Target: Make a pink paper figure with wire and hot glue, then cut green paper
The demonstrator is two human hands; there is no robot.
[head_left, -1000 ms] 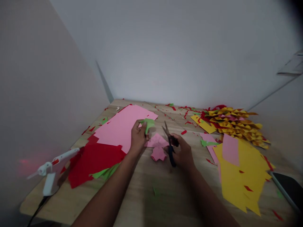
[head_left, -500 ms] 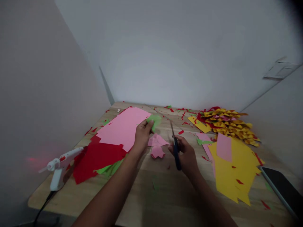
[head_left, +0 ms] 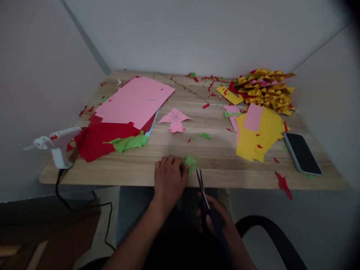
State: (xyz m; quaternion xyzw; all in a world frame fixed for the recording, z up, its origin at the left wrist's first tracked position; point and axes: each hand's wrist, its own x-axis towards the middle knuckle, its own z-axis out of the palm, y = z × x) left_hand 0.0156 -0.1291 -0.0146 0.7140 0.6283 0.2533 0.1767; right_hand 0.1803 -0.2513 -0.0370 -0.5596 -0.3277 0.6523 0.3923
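Note:
My left hand (head_left: 170, 176) is at the table's front edge, its thumb and fingers closed on a small piece of green paper (head_left: 191, 162). In my right hand (head_left: 215, 213) is a pair of scissors (head_left: 203, 187) with dark handles. Its blades point up and away from me, slightly parted, just right of the green paper and apart from it. Farther back on the table lies a pink folded-paper shape (head_left: 175, 119) with a wide top and a smaller flower-like part below. A loose green scrap (head_left: 206, 135) rests to its right.
At left, pink sheets (head_left: 135, 101) overlap red paper (head_left: 109, 137), with crumpled green paper (head_left: 128, 142) in front. A white glue gun (head_left: 59, 150) stands at the left edge. Right are yellow sheets (head_left: 249, 140), a phone (head_left: 302, 153) and a pile of folded yellow paper (head_left: 267, 95). Red scraps are scattered about.
Both hands have come down towards me to the table's front edge, with the green paper and the scissors still in them. My view has tilted downward. A green scrap now shows near the pink shape.

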